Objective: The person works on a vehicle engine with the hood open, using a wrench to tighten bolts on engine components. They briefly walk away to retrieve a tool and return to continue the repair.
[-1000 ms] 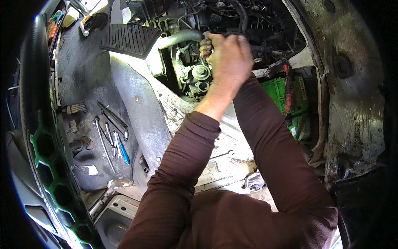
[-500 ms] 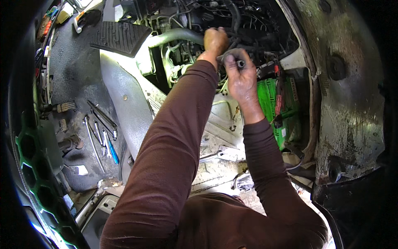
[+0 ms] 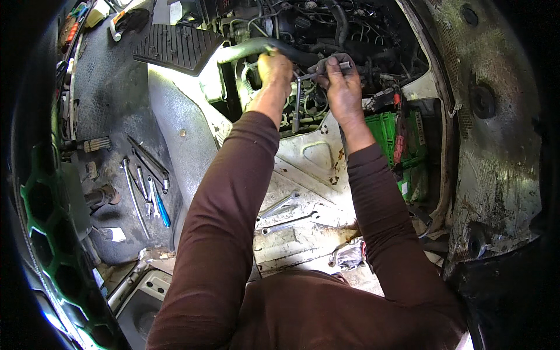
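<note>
My right hand (image 3: pixel 344 87) is closed around an L-shaped socket wrench (image 3: pixel 298 99) above the front of the engine bay. One socket end shows past its fingers, while the long shaft hangs down to the left, ending in another socket. My left hand (image 3: pixel 274 73) is over a thick grey hose (image 3: pixel 248 49), its fingers curled; whatever is in them is hidden. Around both hands lies the engine (image 3: pixel 297 23), with hoses and thin metal pipes. Several wrenches (image 3: pixel 289 224) rest on the pale metal panel (image 3: pixel 312 175) in front of me.
More wrenches (image 3: pixel 135 198) and a blue-handled tool (image 3: pixel 162 211) lie on the dark floor mat at left. A black ribbed pad (image 3: pixel 178 49) sits beside the engine bay. At right stand a green battery (image 3: pixel 385 131) with a red clamp (image 3: pixel 399 140) and a worn metal panel (image 3: pixel 496 151).
My left hand has moved left, away from my right hand, onto the hose. My right hand has turned the wrench, so its hanging shaft now shows. Wrenches on the panel are more exposed.
</note>
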Available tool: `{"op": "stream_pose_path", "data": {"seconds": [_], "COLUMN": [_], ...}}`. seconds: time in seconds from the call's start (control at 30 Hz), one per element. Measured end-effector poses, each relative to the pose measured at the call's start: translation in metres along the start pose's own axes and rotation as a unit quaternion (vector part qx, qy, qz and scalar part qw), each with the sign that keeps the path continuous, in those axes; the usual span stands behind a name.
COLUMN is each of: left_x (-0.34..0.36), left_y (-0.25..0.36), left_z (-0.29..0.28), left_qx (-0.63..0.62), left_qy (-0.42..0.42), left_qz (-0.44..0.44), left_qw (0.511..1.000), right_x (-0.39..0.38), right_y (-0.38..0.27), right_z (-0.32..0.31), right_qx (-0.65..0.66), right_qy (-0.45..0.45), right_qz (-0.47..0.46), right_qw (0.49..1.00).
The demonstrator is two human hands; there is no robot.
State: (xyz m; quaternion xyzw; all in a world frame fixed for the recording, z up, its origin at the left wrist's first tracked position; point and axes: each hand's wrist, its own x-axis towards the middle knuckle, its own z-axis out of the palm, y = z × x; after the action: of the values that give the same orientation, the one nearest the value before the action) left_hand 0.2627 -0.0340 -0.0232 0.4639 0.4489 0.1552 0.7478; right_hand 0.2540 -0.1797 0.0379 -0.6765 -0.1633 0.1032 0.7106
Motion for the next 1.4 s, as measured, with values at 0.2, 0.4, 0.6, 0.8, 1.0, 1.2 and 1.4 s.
{"op": "stream_pose_path", "data": {"seconds": [0.2,0.4,0.6,0.8,1.0,1.2,1.4], "left_x": [-0.004,-0.027,0.006,0.022,-0.070,-0.073,-0.090], "left_y": [-0.012,0.000,-0.011,-0.076,-0.040,-0.040,0.043], "left_z": [-0.008,0.005,-0.008,-0.046,-0.058,-0.049,-0.049], "left_qx": [0.024,0.130,-0.051,-0.448,-0.259,-0.022,0.094], "left_qy": [0.026,0.017,-0.290,-0.445,-0.249,-0.231,-0.063], "left_qz": [0.078,0.132,0.014,-0.105,-0.015,0.179,0.266], "left_qw": [0.996,0.983,0.956,0.768,0.933,0.956,0.957], "right_x": [-0.023,-0.030,-0.037,-0.022,-0.008,0.082,0.089], "right_y": [-0.023,-0.010,-0.037,-0.023,-0.017,0.058,0.062], "right_z": [0.020,0.024,0.111,0.090,0.024,0.030,0.041], "right_qx": [-0.114,-0.123,-0.509,-0.476,-0.138,0.121,0.133], "right_qy": [-0.066,0.006,-0.141,-0.203,-0.207,-0.004,0.110], "right_qz": [-0.086,-0.166,-0.130,-0.141,0.034,0.376,0.357], "right_qw": [0.988,0.979,0.839,0.844,0.968,0.919,0.918]}}
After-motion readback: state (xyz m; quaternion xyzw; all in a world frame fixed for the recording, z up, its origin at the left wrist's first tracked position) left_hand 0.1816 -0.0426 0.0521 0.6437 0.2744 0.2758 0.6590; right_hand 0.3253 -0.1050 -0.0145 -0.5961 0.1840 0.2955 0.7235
